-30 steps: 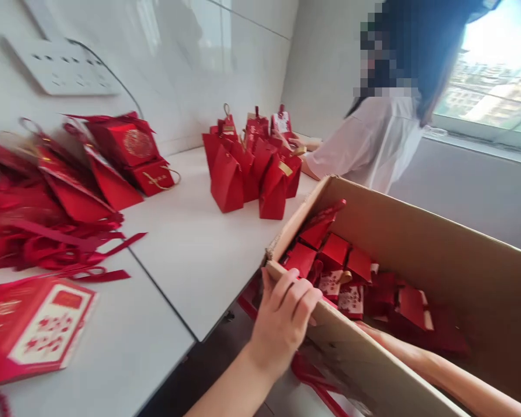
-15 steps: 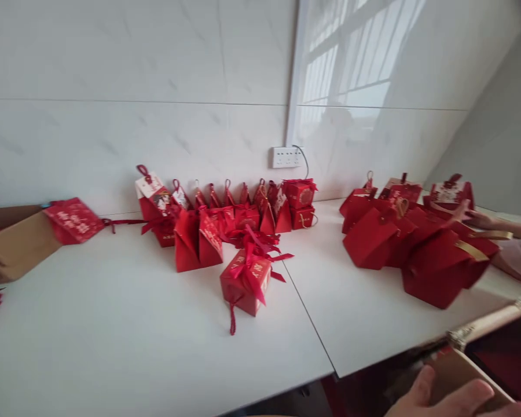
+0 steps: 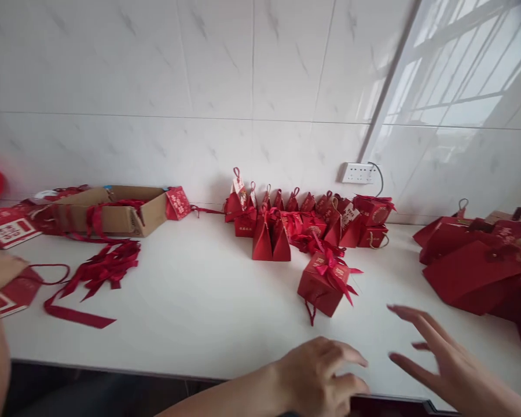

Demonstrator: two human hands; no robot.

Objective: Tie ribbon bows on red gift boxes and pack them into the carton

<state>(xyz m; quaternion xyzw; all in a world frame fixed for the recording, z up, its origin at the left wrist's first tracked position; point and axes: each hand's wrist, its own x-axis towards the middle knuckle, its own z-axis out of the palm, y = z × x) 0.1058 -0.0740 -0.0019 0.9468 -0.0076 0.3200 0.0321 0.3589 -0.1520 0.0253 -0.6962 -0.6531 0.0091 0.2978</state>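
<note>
My left hand [image 3: 323, 370] reaches in from the bottom, over the front edge of the white table, with its fingers loosely bent and apart. Opposite it, my right hand [image 3: 443, 353] comes from the lower right with fingers spread. Both are bare, and a gap lies between them. Just behind my left hand sits a red gift box [image 3: 325, 281] tied with a ribbon bow, a dark red cord hanging from its front. Right of it, behind my right hand, are several larger red gift boxes [image 3: 473, 269] crowded together.
Small red gift boxes [image 3: 271, 240] stand in rows by the wall socket [image 3: 359, 173]. To the left are an open cardboard box [image 3: 156, 217] and a heap of red ribbons [image 3: 108, 263]. Another person's hand [image 3: 0, 269] is over a red box [image 3: 21, 289] at the left edge.
The view has swung left, bringing in the ribbon heap and another person's arm. Both my hands are now over the table front; earlier one hand was at a cardboard piece, lower right.
</note>
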